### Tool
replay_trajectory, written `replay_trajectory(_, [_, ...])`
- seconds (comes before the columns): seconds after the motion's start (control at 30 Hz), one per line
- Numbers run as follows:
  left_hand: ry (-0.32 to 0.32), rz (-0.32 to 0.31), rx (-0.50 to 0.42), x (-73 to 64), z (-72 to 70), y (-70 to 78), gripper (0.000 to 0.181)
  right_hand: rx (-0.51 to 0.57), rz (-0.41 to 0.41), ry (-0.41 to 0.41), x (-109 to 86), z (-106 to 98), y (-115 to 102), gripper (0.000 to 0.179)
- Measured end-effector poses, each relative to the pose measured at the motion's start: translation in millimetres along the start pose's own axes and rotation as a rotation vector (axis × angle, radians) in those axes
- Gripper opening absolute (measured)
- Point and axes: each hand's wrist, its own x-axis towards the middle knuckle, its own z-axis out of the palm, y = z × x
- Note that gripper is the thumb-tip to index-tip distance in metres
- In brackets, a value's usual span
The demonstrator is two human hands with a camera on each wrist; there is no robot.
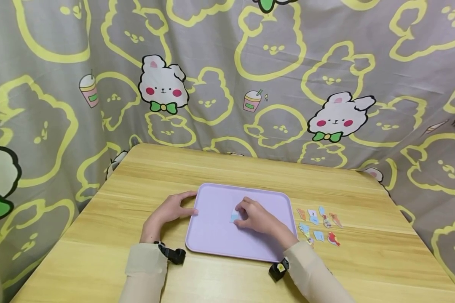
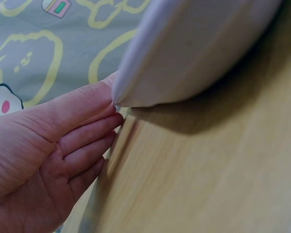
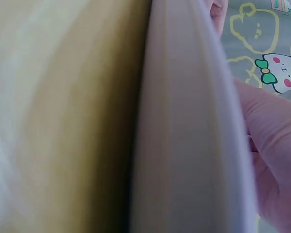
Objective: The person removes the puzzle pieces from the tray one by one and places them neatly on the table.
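A lilac tray (image 1: 212, 240) lies on the wooden table. Over its middle, my right hand (image 1: 255, 216) pinches a small light-blue and white puzzle piece (image 1: 234, 216), whose right part the fingers cover. In the right wrist view the tray's side hides most of the right hand (image 3: 274, 145) and all of the piece. My left hand (image 1: 174, 209) is at the tray's left edge with its thumb touching the rim. Seen from the left wrist, the fingers of the left hand (image 2: 58, 155) are extended beside the tray's outer wall (image 2: 184, 58).
Right of the tray, several loose cut-out pieces lie on the table (image 1: 379, 252), among them a red one (image 1: 333, 239), a blue one (image 1: 319, 235) and an orange one (image 1: 335, 219). A grey curtain (image 1: 220, 50) with rabbit prints hangs behind the table and at both sides.
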Motion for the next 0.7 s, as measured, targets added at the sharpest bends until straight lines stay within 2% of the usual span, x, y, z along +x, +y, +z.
replay_trajectory(0.27, [-0.005, -0.009, -0.009, 0.5, 0.1, 0.5, 0.065, 0.086, -0.078, 0.041, -3.3, 3.5, -4.3, 0.03])
replay_trajectory(0.5, [-0.004, 0.002, -0.004, 0.9, 0.2, -0.1, 0.065, 0.165, -0.189, 0.094, -6.1, 2.9, -9.4, 0.03])
replay_trajectory(0.7, [-0.009, -0.011, -0.003, 0.4, -0.2, 1.1, 0.065, 0.192, -0.216, 0.119, -7.6, 3.5, -8.2, 0.03])
